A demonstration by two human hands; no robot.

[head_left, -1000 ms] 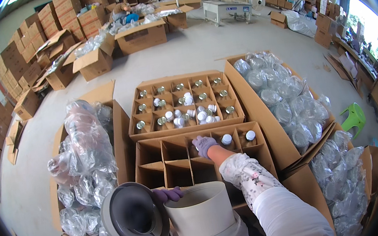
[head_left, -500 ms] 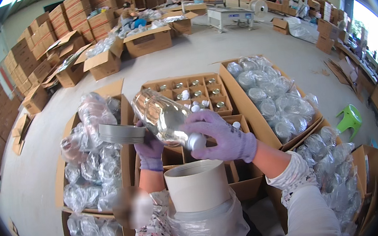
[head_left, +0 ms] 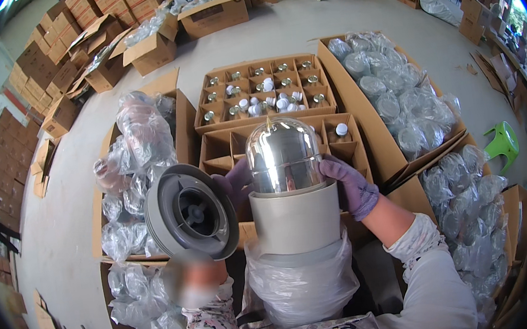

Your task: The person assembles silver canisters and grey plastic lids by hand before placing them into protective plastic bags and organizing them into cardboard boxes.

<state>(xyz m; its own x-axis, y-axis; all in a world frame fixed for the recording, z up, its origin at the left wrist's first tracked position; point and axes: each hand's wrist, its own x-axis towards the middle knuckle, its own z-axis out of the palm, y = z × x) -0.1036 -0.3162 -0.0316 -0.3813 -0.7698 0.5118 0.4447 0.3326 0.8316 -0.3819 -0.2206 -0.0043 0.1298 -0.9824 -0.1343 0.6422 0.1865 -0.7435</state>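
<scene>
A mirrored silver glass flask liner [head_left: 283, 153] stands upside down, its rounded end with a small pointed tip facing up. Its lower part sits inside the open top of a light grey cylindrical casing [head_left: 296, 222]. Clear plastic film [head_left: 301, 282] wraps the casing's lower end, close to my body. My left hand [head_left: 235, 181], in a purple glove, holds a round grey threaded base [head_left: 190, 214] and reaches to the liner's left side; the base partly hides that hand. My gloved right hand [head_left: 349, 184] grips the right side of the liner at the casing's rim.
Beyond the casing are divided cartons, one with silver liners and white caps [head_left: 283, 103]. Boxes of plastic-wrapped parts flank me on the left [head_left: 144, 132] and right [head_left: 384, 87]. A green stool [head_left: 503, 144] stands at the right; stacked cartons [head_left: 42, 72] rise at the far left.
The liner has gone from tilted in the air to upright inside the casing, the white cap gone from its neck end. The grey base has turned its inner face into view. The head view has tilted downward.
</scene>
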